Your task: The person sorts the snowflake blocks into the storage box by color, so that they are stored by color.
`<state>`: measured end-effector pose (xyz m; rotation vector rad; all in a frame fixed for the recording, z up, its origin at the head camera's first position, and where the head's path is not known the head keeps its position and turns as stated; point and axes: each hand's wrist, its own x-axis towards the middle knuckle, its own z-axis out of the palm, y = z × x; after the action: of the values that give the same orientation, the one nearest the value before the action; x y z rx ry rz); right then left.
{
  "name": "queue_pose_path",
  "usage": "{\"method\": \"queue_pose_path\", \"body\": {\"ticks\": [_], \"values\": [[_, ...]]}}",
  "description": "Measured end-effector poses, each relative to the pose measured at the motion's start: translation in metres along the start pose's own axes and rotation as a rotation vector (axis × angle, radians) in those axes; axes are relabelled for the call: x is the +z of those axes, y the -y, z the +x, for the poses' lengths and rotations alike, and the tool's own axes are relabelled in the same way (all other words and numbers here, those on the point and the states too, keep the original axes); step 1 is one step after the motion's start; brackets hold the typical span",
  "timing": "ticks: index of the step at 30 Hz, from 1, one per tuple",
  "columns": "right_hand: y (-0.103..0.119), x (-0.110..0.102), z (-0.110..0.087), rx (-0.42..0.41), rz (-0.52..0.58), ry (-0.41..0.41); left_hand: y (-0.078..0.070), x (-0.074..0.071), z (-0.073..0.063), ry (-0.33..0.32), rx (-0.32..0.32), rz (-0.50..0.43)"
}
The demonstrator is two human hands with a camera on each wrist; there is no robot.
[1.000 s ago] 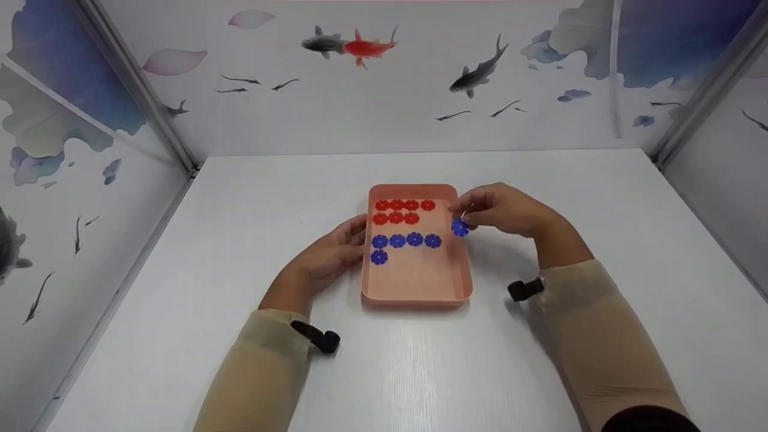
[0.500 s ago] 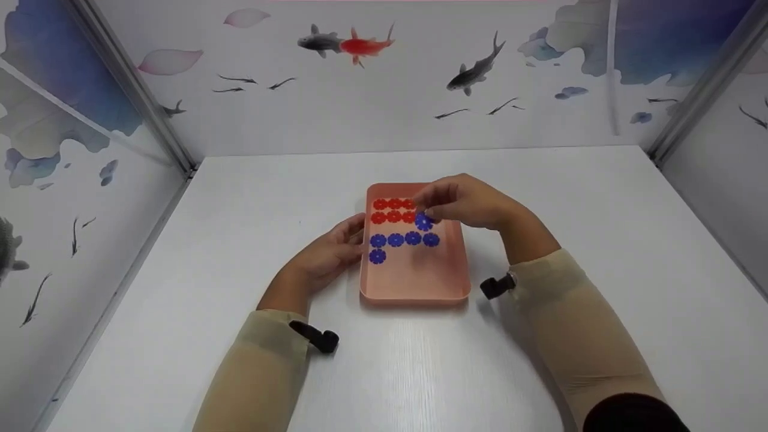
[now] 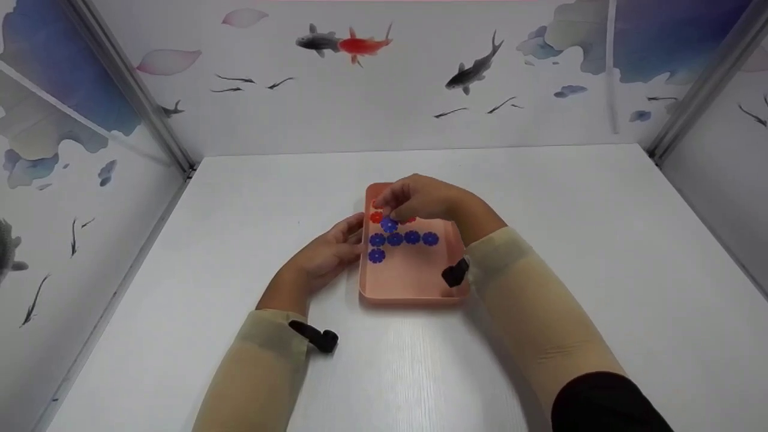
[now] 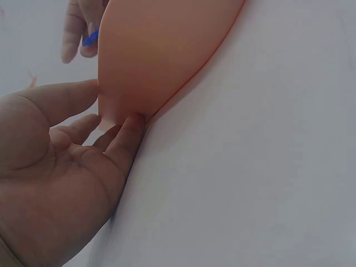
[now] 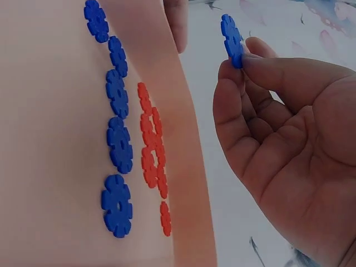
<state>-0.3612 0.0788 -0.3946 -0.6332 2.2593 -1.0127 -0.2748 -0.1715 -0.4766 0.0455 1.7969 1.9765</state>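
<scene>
In the head view my right hand [image 3: 423,198] pinches a blue snowflake disc [image 3: 389,225] between thumb and fingertips, over the upper left part of a pink tray [image 3: 414,291]. The right wrist view shows that disc [image 5: 232,41] on edge at the fingertips. Against the tray's left outer wall rest the thumb and fingertips of my left hand [image 3: 330,255], seen closer in the left wrist view beside the wall [image 4: 161,55]. A row of blue discs [image 3: 412,238], with one more below its left end, lies in the tray. The red discs [image 5: 149,133] beyond are partly hidden by my right hand.
The tray stands on a white table [image 3: 240,222]. Behind it rises a wall panel [image 3: 390,108] printed with fish, and another panel [image 3: 72,210] closes the left side. Black wrist straps [image 3: 321,339] stick out from both sleeves.
My right hand has carried the blue disc leftward from the tray's right rim to above its left part, covering most of the red discs. The left hand stays at the tray's side.
</scene>
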Motion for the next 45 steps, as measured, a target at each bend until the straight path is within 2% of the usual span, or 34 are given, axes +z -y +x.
{"method": "queue_pose_path", "body": {"ticks": [5, 12, 25, 31, 36, 42, 45], "values": [[-0.011, 0.005, 0.011, 0.052, -0.018, 0.050, 0.000, 0.001, 0.000, 0.015, 0.009, -0.003], [-0.025, 0.011, 0.014, 0.022, 0.058, 0.040, -0.001, 0.002, 0.001, 0.021, -0.001, -0.009], [-0.026, 0.012, 0.013, 0.100, -0.067, 0.122, 0.001, 0.002, 0.003, 0.022, 0.005, 0.012], [-0.025, 0.011, 0.012, 0.108, -0.082, 0.097, 0.001, 0.002, 0.004, 0.033, 0.017, 0.016], [-0.022, 0.008, 0.009, 0.078, -0.055, 0.066, 0.001, 0.004, 0.004, 0.036, 0.016, -0.002], [-0.011, -0.001, -0.003, -0.011, -0.027, 0.062, 0.001, 0.005, 0.005, 0.048, 0.012, 0.004], [-0.004, -0.005, -0.013, -0.061, -0.014, 0.053, 0.001, 0.003, 0.004, 0.026, 0.004, 0.013]]}}
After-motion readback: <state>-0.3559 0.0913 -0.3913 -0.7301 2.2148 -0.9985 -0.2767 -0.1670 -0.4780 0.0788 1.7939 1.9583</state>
